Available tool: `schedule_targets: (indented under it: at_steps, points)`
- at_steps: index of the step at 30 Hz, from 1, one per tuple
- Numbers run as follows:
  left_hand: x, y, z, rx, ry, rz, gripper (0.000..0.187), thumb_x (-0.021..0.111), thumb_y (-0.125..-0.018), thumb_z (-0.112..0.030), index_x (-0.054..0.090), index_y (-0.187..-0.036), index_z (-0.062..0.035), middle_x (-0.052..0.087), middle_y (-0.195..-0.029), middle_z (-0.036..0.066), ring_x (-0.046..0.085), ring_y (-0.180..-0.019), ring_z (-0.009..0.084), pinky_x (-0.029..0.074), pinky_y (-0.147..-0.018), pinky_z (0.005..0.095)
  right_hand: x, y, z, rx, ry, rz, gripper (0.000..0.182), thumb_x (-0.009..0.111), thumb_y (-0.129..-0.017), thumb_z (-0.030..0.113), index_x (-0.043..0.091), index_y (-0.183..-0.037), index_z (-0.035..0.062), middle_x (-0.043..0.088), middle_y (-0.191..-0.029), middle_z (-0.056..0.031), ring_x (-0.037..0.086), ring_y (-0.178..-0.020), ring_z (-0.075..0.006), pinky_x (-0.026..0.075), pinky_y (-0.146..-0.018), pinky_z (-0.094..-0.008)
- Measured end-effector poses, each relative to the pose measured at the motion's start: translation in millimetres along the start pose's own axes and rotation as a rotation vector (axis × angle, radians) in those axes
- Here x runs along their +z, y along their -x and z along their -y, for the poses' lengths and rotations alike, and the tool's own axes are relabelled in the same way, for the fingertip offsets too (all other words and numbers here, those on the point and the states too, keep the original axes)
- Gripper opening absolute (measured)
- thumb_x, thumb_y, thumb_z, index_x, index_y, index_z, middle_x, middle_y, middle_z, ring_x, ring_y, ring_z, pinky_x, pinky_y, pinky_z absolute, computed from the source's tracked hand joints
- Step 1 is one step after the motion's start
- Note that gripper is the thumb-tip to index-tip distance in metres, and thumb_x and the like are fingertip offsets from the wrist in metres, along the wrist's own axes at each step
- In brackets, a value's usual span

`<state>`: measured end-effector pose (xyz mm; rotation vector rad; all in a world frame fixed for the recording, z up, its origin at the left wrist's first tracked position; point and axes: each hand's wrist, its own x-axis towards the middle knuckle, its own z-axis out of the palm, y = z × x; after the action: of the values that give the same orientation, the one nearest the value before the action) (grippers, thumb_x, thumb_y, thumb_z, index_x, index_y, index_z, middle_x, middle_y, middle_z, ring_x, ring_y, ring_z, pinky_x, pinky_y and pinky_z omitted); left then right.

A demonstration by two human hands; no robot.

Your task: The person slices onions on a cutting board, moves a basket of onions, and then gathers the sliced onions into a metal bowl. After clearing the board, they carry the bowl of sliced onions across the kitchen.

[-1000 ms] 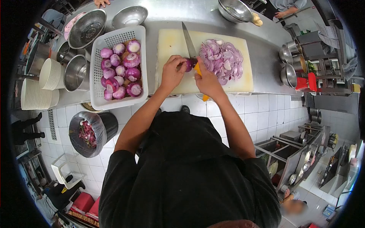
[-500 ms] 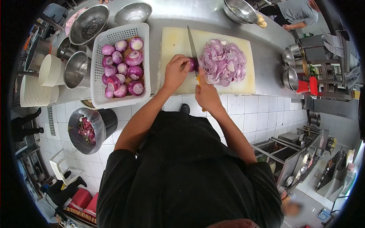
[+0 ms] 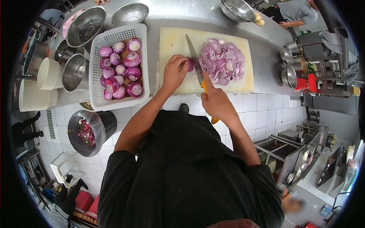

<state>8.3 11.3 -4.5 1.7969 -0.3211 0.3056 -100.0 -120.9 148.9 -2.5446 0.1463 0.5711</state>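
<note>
My left hand (image 3: 175, 72) is closed on a piece of red onion (image 3: 190, 64) on the white cutting board (image 3: 171, 42). Wrapped round the yellow handle of a kitchen knife (image 3: 194, 55) is my right hand (image 3: 217, 102), its index finger stretched along the blade's base. The blade slants up and to the left, just right of the onion piece. A heap of sliced red onion (image 3: 222, 60) covers the board's right half. Left of the board, a white perforated basket (image 3: 98, 68) holds several peeled red onions (image 3: 132, 59).
Steel bowls (image 3: 130, 15) and stacked white containers (image 3: 38, 95) stand on the steel counter's left side. Another bowl (image 3: 238, 10) sits at the back. Below the basket is a lined bin (image 3: 102, 129) with onion scraps. Other people are around the room's edges.
My right hand has moved down and to the right, and the knife blade now slants more, its edge away from the onion piece. My left hand stays on the onion.
</note>
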Motion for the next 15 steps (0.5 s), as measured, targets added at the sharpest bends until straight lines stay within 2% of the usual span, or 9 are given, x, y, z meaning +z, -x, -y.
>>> schedule_targets:
  at_steps: [3,6,9,12,15]
  points:
    - [0,0,-1,-0.022,0.008,-0.001,0.014,0.066,-0.086,-0.007,0.070,-0.097,0.0010,0.066,-0.100,0.013,0.067,-0.080,0.0269,0.055,-0.071,0.0334,22,-14,-7,-0.037,-0.011,-0.076,0.076,0.053,-0.087,0.009,0.016,-0.153,0.0020,0.063,-0.080,-0.0353,0.064,-0.078,-0.0502,0.048,-0.079,-0.0575]
    - [1,0,1,-0.044,0.016,-0.009,0.014,0.066,-0.085,-0.007,0.070,-0.097,0.0009,0.066,-0.101,0.013,0.067,-0.080,0.0270,0.055,-0.071,0.0330,59,-50,-32,-0.113,-0.075,-0.204,0.075,0.053,-0.088,0.009,0.016,-0.153,0.0033,0.064,-0.081,-0.0339,0.064,-0.078,-0.0493,0.048,-0.078,-0.0573]
    - [-3,0,-4,-0.074,-0.023,0.025,0.015,0.068,-0.087,-0.006,0.070,-0.100,0.0007,0.066,-0.103,0.011,0.067,-0.083,0.0205,0.056,-0.071,0.0293,61,-81,-40,-0.173,-0.075,-0.256,0.076,0.053,-0.088,0.008,0.016,-0.154,0.0047,0.065,-0.083,-0.0322,0.063,-0.079,-0.0490,0.049,-0.079,-0.0572]
    - [-3,0,2,-0.014,-0.034,0.031,0.015,0.068,-0.087,-0.006,0.070,-0.100,0.0003,0.067,-0.102,0.011,0.067,-0.082,0.0203,0.055,-0.070,0.0293,46,-101,-57,-0.276,-0.001,-0.292,0.075,0.053,-0.089,0.011,0.016,-0.154,0.0066,0.065,-0.091,-0.0331,0.064,-0.076,-0.0464,0.051,-0.075,-0.0547]
    - [-3,1,0,-0.069,0.005,0.045,0.015,0.068,-0.087,-0.005,0.070,-0.101,0.0002,0.067,-0.102,0.011,0.067,-0.081,0.0209,0.054,-0.070,0.0301,12,-70,-34,-0.166,-0.067,-0.127,0.073,0.051,-0.088,0.010,0.019,-0.153,0.0020,0.065,-0.091,-0.0337,0.064,-0.085,-0.0486,0.049,-0.083,-0.0537]
